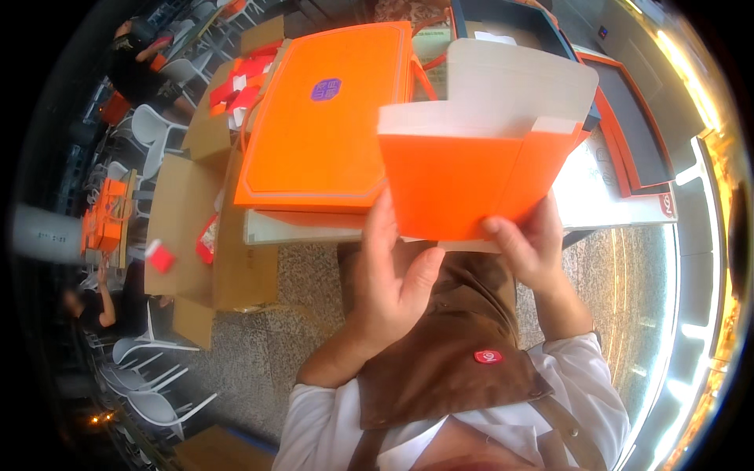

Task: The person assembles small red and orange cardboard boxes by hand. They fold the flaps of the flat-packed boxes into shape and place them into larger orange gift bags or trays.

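Observation:
An orange folding carton [463,184] stands upright between my hands, its white-lined top flaps raised. My right hand [532,243] grips its lower right corner, thumb on the front face and fingers behind. Against the carton's lower left side rests my left hand [397,275], fingers stretched upward and thumb apart, not wrapped round it. Just beyond, to the left, a large orange gift box [326,118] with a purple emblem lies on the white table [294,228]. An orange strap [422,74] hangs at its right edge.
Left of the table, an opened cardboard box [184,228] holds red and white packets. Behind the carton are a dark open tray [518,27] and an orange-rimmed grey tray [632,118]. White chairs [153,129] and two other people are farther left; a bright lit edge runs right.

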`<control>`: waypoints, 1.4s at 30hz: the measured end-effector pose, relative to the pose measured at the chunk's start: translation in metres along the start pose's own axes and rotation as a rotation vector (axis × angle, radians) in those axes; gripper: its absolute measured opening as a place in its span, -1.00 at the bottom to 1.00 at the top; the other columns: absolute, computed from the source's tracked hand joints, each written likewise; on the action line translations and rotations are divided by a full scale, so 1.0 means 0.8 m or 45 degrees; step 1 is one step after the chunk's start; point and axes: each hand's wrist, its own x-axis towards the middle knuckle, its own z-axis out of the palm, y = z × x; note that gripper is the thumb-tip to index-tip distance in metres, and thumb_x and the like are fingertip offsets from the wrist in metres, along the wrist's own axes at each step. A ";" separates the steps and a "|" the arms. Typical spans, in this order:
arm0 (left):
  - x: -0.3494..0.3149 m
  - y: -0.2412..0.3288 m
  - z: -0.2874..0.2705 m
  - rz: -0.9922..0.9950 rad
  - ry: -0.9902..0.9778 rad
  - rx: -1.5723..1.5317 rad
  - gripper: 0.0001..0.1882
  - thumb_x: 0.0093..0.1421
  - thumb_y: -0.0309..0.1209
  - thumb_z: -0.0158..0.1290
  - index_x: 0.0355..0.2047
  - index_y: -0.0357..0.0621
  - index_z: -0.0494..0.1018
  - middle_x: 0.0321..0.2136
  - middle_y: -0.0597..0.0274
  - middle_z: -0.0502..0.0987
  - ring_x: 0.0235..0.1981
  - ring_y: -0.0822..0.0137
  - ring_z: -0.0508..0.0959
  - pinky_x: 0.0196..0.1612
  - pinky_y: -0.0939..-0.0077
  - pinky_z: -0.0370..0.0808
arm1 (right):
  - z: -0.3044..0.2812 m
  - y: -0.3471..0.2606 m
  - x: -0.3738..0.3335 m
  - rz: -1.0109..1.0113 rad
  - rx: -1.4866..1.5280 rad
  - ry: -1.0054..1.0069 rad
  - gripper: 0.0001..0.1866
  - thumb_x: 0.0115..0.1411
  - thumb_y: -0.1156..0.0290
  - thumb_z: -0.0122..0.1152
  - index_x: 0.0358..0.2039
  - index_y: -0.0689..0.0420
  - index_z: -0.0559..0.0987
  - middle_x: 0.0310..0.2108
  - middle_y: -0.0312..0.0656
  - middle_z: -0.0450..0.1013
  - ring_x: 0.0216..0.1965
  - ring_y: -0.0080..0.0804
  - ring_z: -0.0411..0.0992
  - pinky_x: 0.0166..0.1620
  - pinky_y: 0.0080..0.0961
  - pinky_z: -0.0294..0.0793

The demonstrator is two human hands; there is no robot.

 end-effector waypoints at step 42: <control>-0.013 -0.007 -0.006 0.255 -0.024 0.190 -0.51 0.17 -0.52 0.24 0.09 -0.19 0.35 0.13 -0.07 0.39 0.11 0.05 0.47 0.05 0.30 0.49 | -0.008 -0.005 -0.026 0.235 0.193 -0.195 -0.12 -0.14 -0.06 0.63 0.02 0.31 0.47 -0.14 -0.16 0.53 -0.18 -0.42 0.51 -0.12 -0.47 0.52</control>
